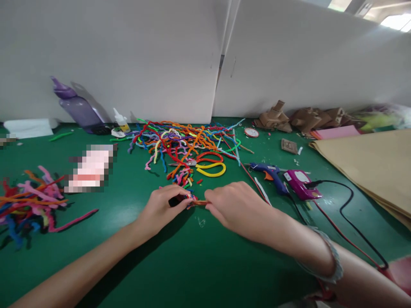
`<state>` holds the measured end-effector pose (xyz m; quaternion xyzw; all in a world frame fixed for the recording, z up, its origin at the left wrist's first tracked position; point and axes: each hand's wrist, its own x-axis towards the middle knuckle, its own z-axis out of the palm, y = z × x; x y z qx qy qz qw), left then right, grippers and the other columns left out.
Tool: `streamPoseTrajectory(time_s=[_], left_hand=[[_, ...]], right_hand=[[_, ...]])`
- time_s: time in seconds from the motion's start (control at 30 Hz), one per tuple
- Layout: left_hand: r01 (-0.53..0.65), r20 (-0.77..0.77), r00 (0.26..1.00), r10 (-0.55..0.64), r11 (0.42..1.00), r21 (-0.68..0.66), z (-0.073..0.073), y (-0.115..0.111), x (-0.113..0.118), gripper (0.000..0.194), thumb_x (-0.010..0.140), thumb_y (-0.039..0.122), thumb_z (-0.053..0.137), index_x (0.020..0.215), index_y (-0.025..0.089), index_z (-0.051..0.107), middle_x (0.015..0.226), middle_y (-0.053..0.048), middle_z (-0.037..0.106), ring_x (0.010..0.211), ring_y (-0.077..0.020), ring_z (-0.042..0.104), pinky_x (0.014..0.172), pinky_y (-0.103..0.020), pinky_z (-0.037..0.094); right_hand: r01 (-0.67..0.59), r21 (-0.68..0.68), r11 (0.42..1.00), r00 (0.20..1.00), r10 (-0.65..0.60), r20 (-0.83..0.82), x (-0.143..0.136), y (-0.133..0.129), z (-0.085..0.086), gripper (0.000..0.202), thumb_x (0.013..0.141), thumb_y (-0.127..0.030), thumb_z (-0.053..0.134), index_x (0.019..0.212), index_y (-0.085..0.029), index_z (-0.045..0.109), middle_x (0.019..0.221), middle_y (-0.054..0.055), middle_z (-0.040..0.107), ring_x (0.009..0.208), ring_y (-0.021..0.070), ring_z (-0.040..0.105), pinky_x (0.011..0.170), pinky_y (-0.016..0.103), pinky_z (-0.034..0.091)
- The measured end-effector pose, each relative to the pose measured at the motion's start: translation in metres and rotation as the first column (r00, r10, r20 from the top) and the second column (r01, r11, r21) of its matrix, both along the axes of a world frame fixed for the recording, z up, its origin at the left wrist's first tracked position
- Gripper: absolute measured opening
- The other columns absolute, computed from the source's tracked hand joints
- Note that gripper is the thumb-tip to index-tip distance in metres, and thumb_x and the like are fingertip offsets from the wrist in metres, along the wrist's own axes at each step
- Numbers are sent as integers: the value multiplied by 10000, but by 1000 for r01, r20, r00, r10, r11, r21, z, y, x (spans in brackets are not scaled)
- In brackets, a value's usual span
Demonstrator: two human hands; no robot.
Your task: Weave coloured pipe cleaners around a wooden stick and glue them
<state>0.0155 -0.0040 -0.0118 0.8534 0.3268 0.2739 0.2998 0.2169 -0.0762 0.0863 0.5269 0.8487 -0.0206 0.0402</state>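
My left hand pinches a small multicoloured fuzzy bundle between thumb and fingertips, near the middle of the green table. Close on its right, my right hand is closed on an orange-brown stem that runs into the bundle. Just beyond the hands lie short cut pieces of pipe cleaner. Behind them are scissors with one red and one yellow handle loop. A tangled pile of coloured pipe cleaners spreads toward the white panel.
Another pipe cleaner pile is at the left. Farther back stand a purple bottle and a glue bottle. At the right are a blue glue gun, a magenta device with cables, and brown paper.
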Motion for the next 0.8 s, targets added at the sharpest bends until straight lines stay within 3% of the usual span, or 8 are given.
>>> streamPoseTrajectory(time_s=[0.2,0.47,0.6,0.8], left_hand=[[-85,-16,996,86,995,59,-1,-4,2,68,813,260,645,841,208,679,864,-1,700,808,-155,642,764,-268,457],[-13,62,998,11,999,35,-2,-2,1,71,822,223,630,877,198,668,843,-12,697,789,-148,635,741,-260,464],[-10,45,999,9,1000,27,-3,-2,0,76,837,239,613,875,199,666,847,-13,695,792,-149,636,747,-263,466],[-87,13,996,86,993,79,-5,-3,2,66,812,256,643,847,206,669,858,-9,700,808,-157,645,768,-271,470]], right_hand=[[111,38,993,994,-110,-15,15,2,18,175,893,-300,495,805,-199,610,667,20,666,593,181,619,494,284,210],[10,-35,999,1000,-9,24,-9,11,-2,147,887,-237,500,824,-174,618,707,43,679,585,173,610,489,272,227],[-38,-35,999,999,39,9,-10,15,-4,128,875,-213,507,857,-159,621,716,59,680,586,172,608,493,270,245],[92,-38,995,988,-96,-118,15,16,7,148,853,-236,524,780,-188,643,689,24,669,615,150,590,516,256,252]])
